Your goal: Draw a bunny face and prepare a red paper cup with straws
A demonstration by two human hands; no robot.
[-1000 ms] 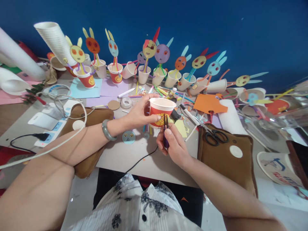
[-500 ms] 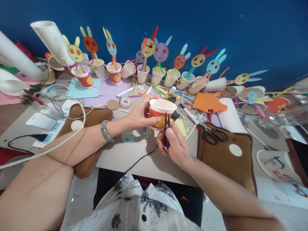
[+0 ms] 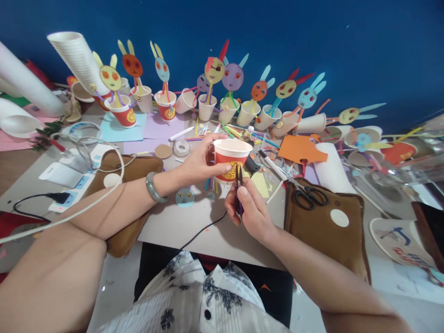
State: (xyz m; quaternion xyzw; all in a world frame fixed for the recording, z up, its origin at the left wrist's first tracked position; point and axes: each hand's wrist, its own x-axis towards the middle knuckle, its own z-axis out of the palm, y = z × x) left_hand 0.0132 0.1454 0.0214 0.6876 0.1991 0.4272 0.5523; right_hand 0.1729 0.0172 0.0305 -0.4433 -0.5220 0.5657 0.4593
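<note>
My left hand (image 3: 197, 162) grips a red paper cup (image 3: 231, 159) with a white rim and a gold emblem, held upright just above the table. My right hand (image 3: 248, 210) pinches a small dark purple snipping tool (image 3: 238, 187), its two thin points up against the cup's front wall near the emblem. A grey-green bangle (image 3: 154, 187) circles my left wrist. Both forearms rest on brown cushions (image 3: 133, 173). A blue paper face disc (image 3: 185, 197) lies on the table below the cup.
A row of paper-cup rabbits (image 3: 215, 88) with coloured faces lines the blue wall. Stacked white cups (image 3: 78, 58) lean at the left. Black scissors (image 3: 310, 196) lie on the right brown cushion (image 3: 333, 222). Straws, paper scraps, a tape roll (image 3: 181, 148) and cables crowd the table.
The cup and both hands have shifted only slightly; the tool's points stay at the cup's front wall.
</note>
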